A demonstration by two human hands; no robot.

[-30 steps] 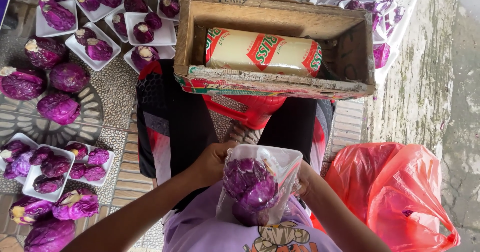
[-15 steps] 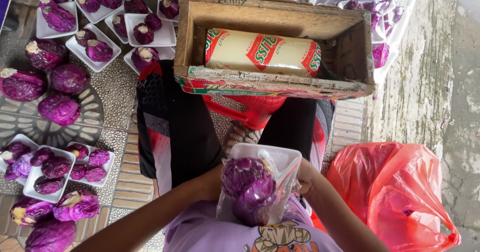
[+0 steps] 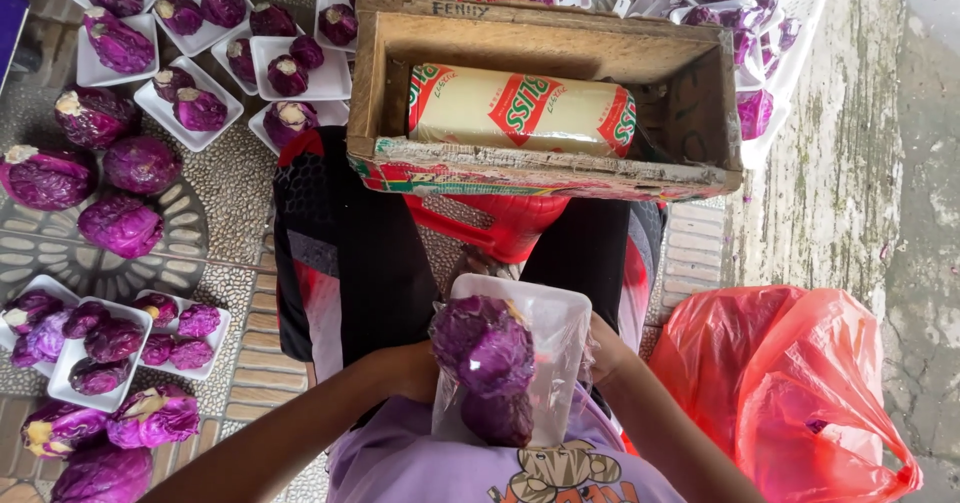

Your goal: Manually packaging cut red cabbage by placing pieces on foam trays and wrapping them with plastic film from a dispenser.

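Wrapping is the step in hand: a white foam tray (image 3: 520, 363) carrying two small red cabbages (image 3: 487, 348) sits against the person's chest, with clear cling film (image 3: 556, 368) drawn over it. The left hand (image 3: 405, 371) grips the tray's left edge, fingers curled under it; the right hand (image 3: 603, 351) holds the right edge, though the film and tray hide most of its fingers, so how tightly it closes I cannot tell for sure. Judging from this, the film needs to be pulled taut and tucked beneath the tray.

The cabbages are deep purple, knobbly and leafy, with pale cut stems. The film is thin and glossy and creases at the sides. Ahead, a rough wooden box (image 3: 545, 93) holds a cylindrical roll of wrap (image 3: 520, 110). More trays of cabbages (image 3: 195, 98) lie on the paving to the left, and a crumpled red plastic bag (image 3: 790, 393) lies to the right.
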